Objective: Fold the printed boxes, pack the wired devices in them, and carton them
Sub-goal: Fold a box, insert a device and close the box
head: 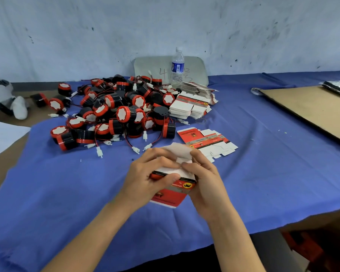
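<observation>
Red-and-white printed cardboard box point(171, 191) held over the blue-clothed counter point(67, 193).
My left grip point(145, 177) and right grip point(206, 183) both clasp it, fingers at its white top flap; the heap of red-and-black wired devices point(114, 112) lies beyond.

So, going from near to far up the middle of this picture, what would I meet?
Left hand and right hand on a printed box → flat unfolded boxes → stack of flat boxes → water bottle.

The printed box point(170, 196) has its raised flap point(180, 149) motion-blurred.
</observation>
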### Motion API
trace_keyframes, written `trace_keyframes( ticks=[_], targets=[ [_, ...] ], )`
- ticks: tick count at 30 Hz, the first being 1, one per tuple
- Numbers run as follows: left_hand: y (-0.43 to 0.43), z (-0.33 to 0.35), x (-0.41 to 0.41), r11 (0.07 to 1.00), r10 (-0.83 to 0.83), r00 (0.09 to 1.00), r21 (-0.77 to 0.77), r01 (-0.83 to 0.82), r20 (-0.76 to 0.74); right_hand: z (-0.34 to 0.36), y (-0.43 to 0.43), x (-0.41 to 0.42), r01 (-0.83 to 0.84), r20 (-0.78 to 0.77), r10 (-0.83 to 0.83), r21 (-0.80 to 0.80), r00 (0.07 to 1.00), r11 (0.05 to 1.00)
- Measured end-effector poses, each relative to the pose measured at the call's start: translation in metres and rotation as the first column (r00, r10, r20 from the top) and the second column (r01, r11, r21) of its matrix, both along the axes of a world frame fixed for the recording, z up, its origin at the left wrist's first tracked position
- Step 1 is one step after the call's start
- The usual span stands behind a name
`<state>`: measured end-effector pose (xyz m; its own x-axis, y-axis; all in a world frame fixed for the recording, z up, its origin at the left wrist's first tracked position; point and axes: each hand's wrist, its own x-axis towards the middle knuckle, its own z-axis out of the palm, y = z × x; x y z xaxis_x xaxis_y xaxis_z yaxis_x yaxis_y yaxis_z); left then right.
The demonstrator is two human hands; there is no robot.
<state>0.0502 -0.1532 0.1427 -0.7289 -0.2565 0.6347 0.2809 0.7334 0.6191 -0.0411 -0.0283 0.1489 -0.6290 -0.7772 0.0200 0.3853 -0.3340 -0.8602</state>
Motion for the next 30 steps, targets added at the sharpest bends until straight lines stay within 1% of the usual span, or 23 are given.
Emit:
trace_keyframes(
  ticks=[1,3,5,7,11,13,16,19,21,23,24,26,28,30],
  targets=[
    [-0.002,0.006,0.001,0.998,-0.038,0.999,0.047,0.036,0.026,0.002,0.004,-0.004,-0.06,0.006,0.06,0.002,0.998,0.998],
    [-0.007,0.017,0.002,0.974,-0.159,0.981,0.177,0.138,0.113,0.005,0.01,-0.013,-0.172,0.084,0.17,0.026,0.982,0.985],
    [-0.011,0.03,0.002,0.916,-0.31,0.931,0.323,0.238,0.192,0.007,0.012,-0.02,-0.245,0.114,0.234,0.086,0.965,0.966],
    [-0.016,0.04,0.0,0.881,-0.383,0.892,0.384,0.276,0.239,0.009,0.012,-0.023,-0.322,0.103,0.312,0.112,0.945,0.94],
    [-0.022,0.05,-0.012,0.915,-0.372,0.86,0.295,0.276,0.35,0.01,0.011,-0.027,-0.398,0.083,0.391,0.094,0.916,0.912],
    [-0.023,0.05,-0.016,0.923,-0.355,0.857,0.287,0.257,0.373,0.01,0.01,-0.028,-0.443,0.062,0.439,0.081,0.896,0.893],
    [-0.029,0.047,-0.022,0.953,-0.26,0.898,0.245,0.179,0.355,0.008,0.008,-0.026,-0.473,0.141,0.47,-0.015,0.871,0.881],
    [-0.027,0.047,-0.025,0.984,-0.149,0.921,0.148,0.101,0.36,0.001,0.004,-0.022,-0.423,0.172,0.424,-0.045,0.889,0.905],
    [-0.021,0.045,-0.023,1.0,0.007,0.922,0.022,-0.017,0.387,-0.002,-0.001,-0.017,-0.35,0.217,0.355,-0.062,0.909,0.935],
    [-0.015,0.04,-0.019,0.984,0.15,0.899,-0.152,-0.095,0.412,-0.003,-0.003,-0.016,-0.224,0.249,0.239,-0.088,0.938,0.971],
    [-0.012,0.036,-0.016,0.972,0.18,0.89,-0.218,-0.093,0.42,-0.003,-0.003,-0.017,-0.173,0.227,0.187,-0.081,0.956,0.982],
    [-0.007,0.03,-0.013,0.964,0.181,0.887,-0.256,-0.074,0.425,0.0,-0.003,-0.019,-0.131,0.104,0.13,-0.002,0.986,0.991],
    [-0.006,0.027,-0.011,0.973,0.18,0.89,-0.211,-0.097,0.418,0.004,-0.002,-0.02,-0.125,-0.011,0.127,0.116,0.992,0.985],
    [-0.009,0.026,-0.01,0.979,0.155,0.898,-0.186,-0.084,0.412,0.007,0.0,-0.021,-0.131,-0.089,0.152,0.207,0.984,0.97]
  ],
)
